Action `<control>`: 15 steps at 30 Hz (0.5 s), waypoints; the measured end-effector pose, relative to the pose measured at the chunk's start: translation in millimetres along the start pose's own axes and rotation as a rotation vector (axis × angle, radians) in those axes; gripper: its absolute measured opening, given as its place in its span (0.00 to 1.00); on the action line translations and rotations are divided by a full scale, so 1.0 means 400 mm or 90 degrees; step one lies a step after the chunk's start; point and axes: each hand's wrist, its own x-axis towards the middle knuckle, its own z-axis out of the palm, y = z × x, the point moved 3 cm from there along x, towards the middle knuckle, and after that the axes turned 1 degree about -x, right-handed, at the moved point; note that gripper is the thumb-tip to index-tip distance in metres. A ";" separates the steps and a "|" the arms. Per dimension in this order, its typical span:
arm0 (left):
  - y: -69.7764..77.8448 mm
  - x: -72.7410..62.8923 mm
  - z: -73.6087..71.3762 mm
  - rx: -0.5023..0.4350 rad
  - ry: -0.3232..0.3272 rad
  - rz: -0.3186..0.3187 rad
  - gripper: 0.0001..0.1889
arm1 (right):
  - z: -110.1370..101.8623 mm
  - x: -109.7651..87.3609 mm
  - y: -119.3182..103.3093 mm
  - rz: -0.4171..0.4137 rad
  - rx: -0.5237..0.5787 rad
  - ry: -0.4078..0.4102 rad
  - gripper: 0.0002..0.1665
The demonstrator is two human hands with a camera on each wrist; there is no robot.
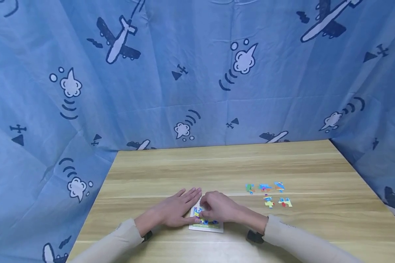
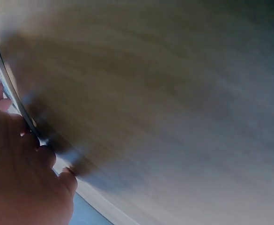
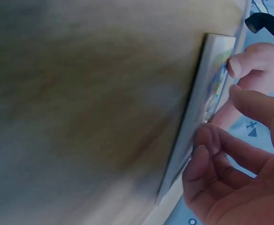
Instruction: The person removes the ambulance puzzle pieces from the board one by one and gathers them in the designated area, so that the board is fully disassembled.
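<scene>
Here's the left hand (image 1: 175,211), fingers straight, thumb on the puzzle board (image 1: 206,229) toward the table's (image 1: 197,166) near edge; the right hand (image 1: 222,207) curls over it, whether pinching a piece I can't tell; five loose pieces (image 1: 269,202) lie nearer the right edge.

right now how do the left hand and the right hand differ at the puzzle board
The left hand has its fingers stretched fairly straight, while the right hand has its fingers bent. The left hand lies mostly beside the puzzle board, at its left edge; the right hand covers part of its right side. Both come out of light sleeves, with something dark at each wrist.
</scene>
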 end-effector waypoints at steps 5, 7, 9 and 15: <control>0.002 0.004 -0.004 -0.002 0.002 -0.003 0.50 | 0.002 0.008 -0.012 0.020 -0.019 0.012 0.13; 0.001 0.005 -0.003 0.008 0.000 -0.008 0.50 | 0.005 0.011 -0.017 0.033 -0.023 0.021 0.12; 0.002 0.005 -0.002 0.020 -0.004 -0.011 0.51 | 0.011 0.014 -0.021 0.047 -0.021 0.028 0.09; 0.008 0.007 -0.001 0.033 -0.015 -0.012 0.51 | 0.024 0.015 -0.027 0.071 -0.002 0.038 0.06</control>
